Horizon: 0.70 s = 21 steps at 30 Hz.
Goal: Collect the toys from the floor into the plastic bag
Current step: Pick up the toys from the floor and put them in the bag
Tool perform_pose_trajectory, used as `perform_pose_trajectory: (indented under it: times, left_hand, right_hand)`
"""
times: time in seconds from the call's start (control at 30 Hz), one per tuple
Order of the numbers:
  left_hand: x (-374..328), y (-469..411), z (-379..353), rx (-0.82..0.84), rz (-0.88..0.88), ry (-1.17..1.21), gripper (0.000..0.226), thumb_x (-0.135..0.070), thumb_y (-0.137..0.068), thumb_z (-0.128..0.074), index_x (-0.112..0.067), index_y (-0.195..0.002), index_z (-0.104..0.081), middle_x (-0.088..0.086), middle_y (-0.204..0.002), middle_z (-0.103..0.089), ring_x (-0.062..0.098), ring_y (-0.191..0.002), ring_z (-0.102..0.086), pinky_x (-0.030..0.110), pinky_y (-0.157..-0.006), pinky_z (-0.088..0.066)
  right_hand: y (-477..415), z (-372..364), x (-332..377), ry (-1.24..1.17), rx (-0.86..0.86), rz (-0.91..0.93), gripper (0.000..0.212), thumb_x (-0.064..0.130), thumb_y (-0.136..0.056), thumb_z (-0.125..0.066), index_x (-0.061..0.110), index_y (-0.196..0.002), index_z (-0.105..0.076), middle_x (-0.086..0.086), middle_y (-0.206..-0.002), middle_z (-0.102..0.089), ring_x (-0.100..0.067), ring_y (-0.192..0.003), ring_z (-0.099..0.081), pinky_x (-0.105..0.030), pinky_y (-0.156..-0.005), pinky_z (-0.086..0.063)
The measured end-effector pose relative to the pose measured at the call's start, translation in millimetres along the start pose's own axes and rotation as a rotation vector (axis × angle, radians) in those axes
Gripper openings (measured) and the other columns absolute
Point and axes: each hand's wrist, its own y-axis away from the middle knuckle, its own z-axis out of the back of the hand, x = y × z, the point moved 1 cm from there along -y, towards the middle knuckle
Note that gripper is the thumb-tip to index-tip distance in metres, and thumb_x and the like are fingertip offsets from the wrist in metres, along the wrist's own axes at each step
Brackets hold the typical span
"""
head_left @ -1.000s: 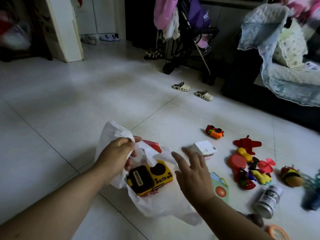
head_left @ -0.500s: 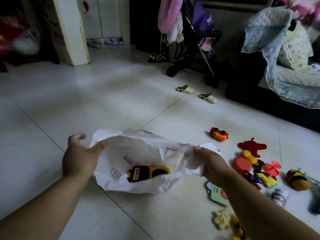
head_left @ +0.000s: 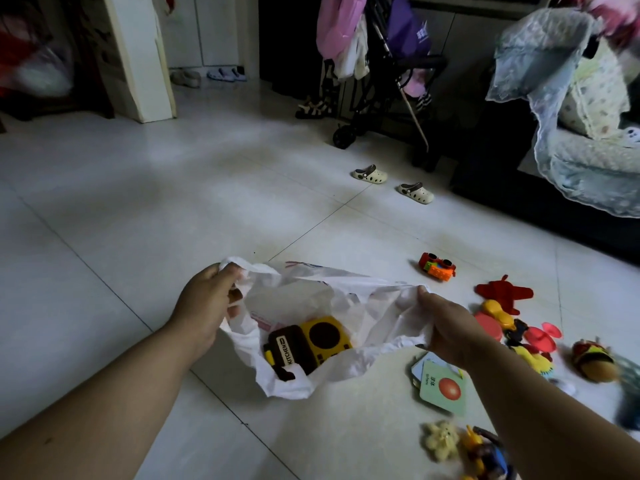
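Crinkled white plastic bag gripped by both hands.

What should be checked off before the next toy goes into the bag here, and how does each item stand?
1. Bag mouth spread open: ok. The left hand and right hand grip opposite sides of the plastic bag at its rim.
2. Room inside: ok. Only the yellow kitchen toy shows in it.
3. A hand free to pick up: not ok. Both hold the bag.
4. Next toys located: ok. The orange car, red plane and cards lie on the floor beside the right hand.
5. Bag free of tears: cannot tell.
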Motion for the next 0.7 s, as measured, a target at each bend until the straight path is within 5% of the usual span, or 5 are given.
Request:
perform_pose_trajectory:
  times: [0.23,0.33,0.53,0.6,0.7]
  left_hand:
    - [17.4,-6.1,-3.1,0.227,0.462,0.262,0.022,-0.016,-0.084,-0.049,-0.007,-0.080,-0.069,0.017,-0.077,-0.067,0.028,-0.064,-0.065,0.033,-0.064,-0.053]
    - [31.7,-6.1,-3.5,0.380,0.682,0.260,0.029,-0.023,-0.077,-0.047,-0.005,-0.084,-0.068,0.020,-0.081,-0.064,0.033,-0.072,-0.061,0.040,-0.077,-0.050]
    - [43.6,-17.0,-21.7,0.459,0.663,0.428,0.041,-0.029,-0.078,-0.049,-0.001,-0.097,-0.072,0.020,-0.093,-0.069,0.032,-0.080,-0.066,0.038,-0.086,-0.046]
    - [48.7,-25.0,-27.4,0.387,0.619,0.522,0.044,-0.030,-0.080,-0.050,-0.003,-0.109,-0.068,0.018,-0.107,-0.068,0.032,-0.094,-0.065,0.041,-0.094,-0.044]
    - [52.4,-35.9,-34.9,0.195,0.497,0.568,0.033,-0.027,-0.084,-0.051,-0.010,-0.106,-0.068,0.014,-0.106,-0.070,0.031,-0.096,-0.067,0.041,-0.087,-0.051]
  right_hand:
    - [-19.5,14.6,2.9,0.107,-0.164,-0.097,0.042,0.040,-0.095,-0.050,0.002,-0.112,-0.060,-0.024,-0.102,-0.065,-0.038,-0.091,-0.065,-0.045,-0.086,-0.052]
    - [-28.3,19.4,0.5,0.057,-0.174,-0.131,0.039,0.036,-0.095,-0.052,0.002,-0.111,-0.059,-0.014,-0.084,-0.062,-0.027,-0.071,-0.062,-0.039,-0.067,-0.053]
    - [-53.4,5.9,6.2,0.194,-0.293,-0.007,0.023,0.029,-0.096,-0.051,0.007,-0.095,-0.060,-0.016,-0.099,-0.060,-0.029,-0.087,-0.062,-0.049,-0.090,-0.053]
    - [-63.1,-1.0,15.0,0.202,-0.310,0.082,0.015,0.023,-0.091,-0.058,0.011,-0.100,-0.057,-0.009,-0.101,-0.060,-0.025,-0.087,-0.061,-0.042,-0.088,-0.052]
    - [-75.2,-6.9,38.1,-0.021,-0.233,0.147,0.038,0.026,-0.088,-0.064,0.012,-0.120,-0.052,-0.009,-0.114,-0.058,-0.027,-0.103,-0.058,-0.032,-0.077,-0.054]
